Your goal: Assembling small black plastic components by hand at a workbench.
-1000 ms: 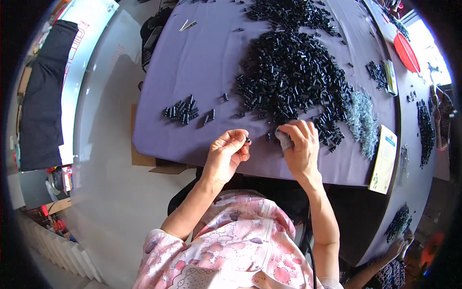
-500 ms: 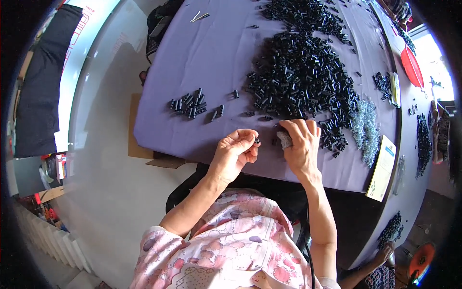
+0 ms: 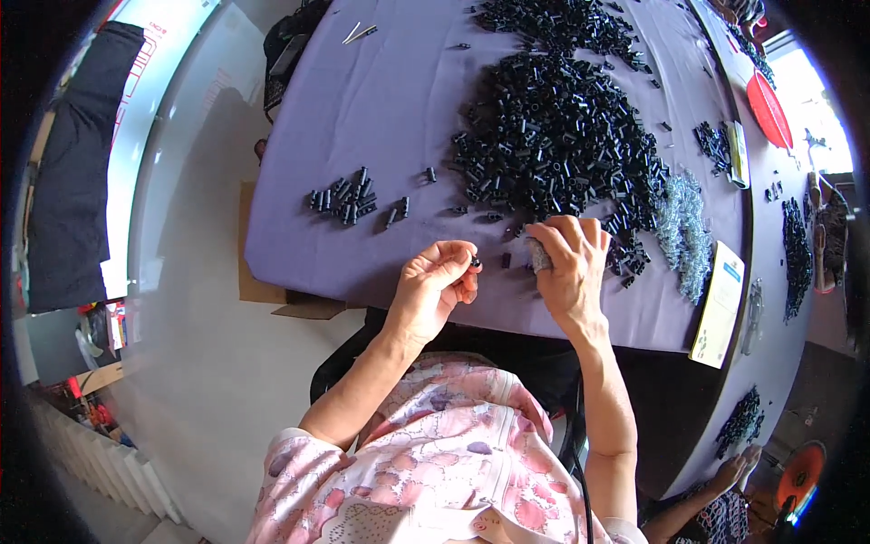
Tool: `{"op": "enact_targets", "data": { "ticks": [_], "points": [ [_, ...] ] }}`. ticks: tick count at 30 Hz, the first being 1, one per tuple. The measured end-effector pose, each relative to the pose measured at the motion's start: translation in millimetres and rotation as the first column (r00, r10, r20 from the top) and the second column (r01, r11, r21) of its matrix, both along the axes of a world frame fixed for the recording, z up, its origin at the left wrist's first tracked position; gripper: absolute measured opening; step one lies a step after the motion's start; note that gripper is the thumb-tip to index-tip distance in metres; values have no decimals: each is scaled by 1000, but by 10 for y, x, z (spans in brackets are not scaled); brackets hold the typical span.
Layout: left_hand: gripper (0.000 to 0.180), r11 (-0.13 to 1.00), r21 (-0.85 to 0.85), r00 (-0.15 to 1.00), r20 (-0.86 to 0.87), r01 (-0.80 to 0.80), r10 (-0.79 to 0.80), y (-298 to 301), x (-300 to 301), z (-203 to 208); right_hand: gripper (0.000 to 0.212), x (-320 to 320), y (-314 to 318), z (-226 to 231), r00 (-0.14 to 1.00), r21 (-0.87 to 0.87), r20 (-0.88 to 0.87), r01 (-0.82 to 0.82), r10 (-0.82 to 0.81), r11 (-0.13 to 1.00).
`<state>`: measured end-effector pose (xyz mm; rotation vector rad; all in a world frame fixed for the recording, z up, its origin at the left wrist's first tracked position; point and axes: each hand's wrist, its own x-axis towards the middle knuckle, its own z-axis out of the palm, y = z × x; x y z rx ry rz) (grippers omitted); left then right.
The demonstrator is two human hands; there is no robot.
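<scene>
My left hand [image 3: 428,292] is closed, pinching a small black plastic piece [image 3: 476,261] between thumb and fingertips above the table's near edge. My right hand [image 3: 574,276] has its fingers bent down at the near edge of a big pile of black plastic pieces [image 3: 562,136]. A grey wrap [image 3: 541,256] covers its thumb. Whatever lies under those fingers is hidden. One loose black piece [image 3: 507,260] rests on the cloth between my hands. Farther left is a small group of longer, joined black pieces [image 3: 344,198].
Clear plastic bits [image 3: 686,236] form a heap right of the pile, beside a yellow-and-white card [image 3: 718,304]. The purple cloth [image 3: 362,109] covers my table. A red basket [image 3: 769,110] stands on the adjoining table, and another person's hand [image 3: 736,471] is at the lower right.
The view has shifted slightly, so the table contents sit a little more to the left and higher. My left hand still pinches its piece; my right hand remains at the pile's edge.
</scene>
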<state>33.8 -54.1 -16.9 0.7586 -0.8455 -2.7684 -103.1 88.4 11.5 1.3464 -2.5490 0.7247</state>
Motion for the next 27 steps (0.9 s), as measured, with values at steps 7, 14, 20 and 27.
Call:
{"op": "enact_targets", "data": {
  "ticks": [7,14,20,27],
  "points": [
    [11,1000,-22,999,35,-6,7,24,12,13,34,-79,-179,-14,999,-26,-44,20,-21,999],
    [12,1000,-23,1000,-3,-7,7,20,1,-17,29,-129,-412,-65,995,8,-94,28,-28,1000],
    [13,999,-27,999,31,-21,22,21,-9,14,28,-135,-468,-51,997,51,-66,48,-45,998],
    [12,999,-36,1000,21,-20,21,30,-7,-5,14,-110,-460,-91,996,66,-81,49,-43,997]
  ]
}}
